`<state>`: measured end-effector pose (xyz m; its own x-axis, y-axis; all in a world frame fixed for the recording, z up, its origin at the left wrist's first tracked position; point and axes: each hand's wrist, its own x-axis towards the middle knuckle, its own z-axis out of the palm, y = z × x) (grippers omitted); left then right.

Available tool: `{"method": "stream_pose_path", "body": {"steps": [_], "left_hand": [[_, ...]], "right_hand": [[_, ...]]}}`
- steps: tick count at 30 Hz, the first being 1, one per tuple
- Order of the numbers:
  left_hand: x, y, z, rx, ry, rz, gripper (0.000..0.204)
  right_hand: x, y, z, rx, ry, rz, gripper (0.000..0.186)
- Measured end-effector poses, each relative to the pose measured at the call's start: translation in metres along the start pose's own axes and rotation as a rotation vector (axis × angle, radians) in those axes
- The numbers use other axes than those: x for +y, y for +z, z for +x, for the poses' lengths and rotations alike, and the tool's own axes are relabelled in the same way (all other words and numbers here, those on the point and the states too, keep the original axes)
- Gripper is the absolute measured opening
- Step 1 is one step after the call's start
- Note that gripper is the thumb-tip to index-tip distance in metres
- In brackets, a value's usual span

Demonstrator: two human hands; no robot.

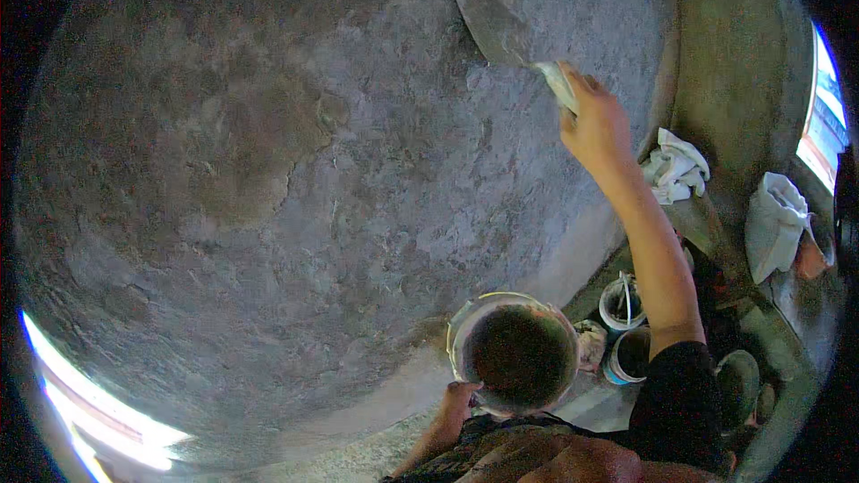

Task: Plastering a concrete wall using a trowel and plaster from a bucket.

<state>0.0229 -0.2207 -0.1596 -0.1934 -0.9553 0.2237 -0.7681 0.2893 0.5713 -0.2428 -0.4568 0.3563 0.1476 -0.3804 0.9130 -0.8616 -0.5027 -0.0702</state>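
My right hand (591,116) grips the pale handle of a metal trowel (488,18), whose blade lies against a rough grey plastered wall (268,125), high toward the upper middle of the view. My left hand (456,402) grips the near left rim of a pale bucket (514,358) held at my body. The bucket holds a dark, grainy mixture; its depth is hard to tell. The wall has mottled, darker patches and fine cracks.
At right are crumpled white cloth (671,165), a white sack (774,224) beside a reddish object (814,255), small buckets (619,300) and a round dark container (738,385). A smooth olive-grey surface (716,54) borders the rough wall. Bright openings show at both edges.
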Motion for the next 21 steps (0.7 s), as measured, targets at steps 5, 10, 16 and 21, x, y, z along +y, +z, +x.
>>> {"method": "stream_pose_path", "body": {"steps": [5, 10, 16, 21], "left_hand": [[0.061, -0.029, 0.035, 0.015, -1.12, -0.867, 0.028], [0.049, -0.02, 0.029, 0.063, -1.03, -1.004, 0.029], [0.069, -0.035, 0.045, 0.036, -1.064, -0.905, 0.028], [0.078, -0.052, 0.035, 0.062, -1.067, -0.926, 0.028]], "right_hand": [[0.018, -0.003, 0.002, 0.169, 0.032, 0.104, 0.051], [-0.021, 0.002, 0.048, 0.164, 0.059, 0.13, 0.05], [-0.012, 0.029, -0.012, 0.007, -0.058, 0.182, 0.053], [0.089, 0.055, -0.16, -0.222, 0.145, 0.011, 0.047]]}}
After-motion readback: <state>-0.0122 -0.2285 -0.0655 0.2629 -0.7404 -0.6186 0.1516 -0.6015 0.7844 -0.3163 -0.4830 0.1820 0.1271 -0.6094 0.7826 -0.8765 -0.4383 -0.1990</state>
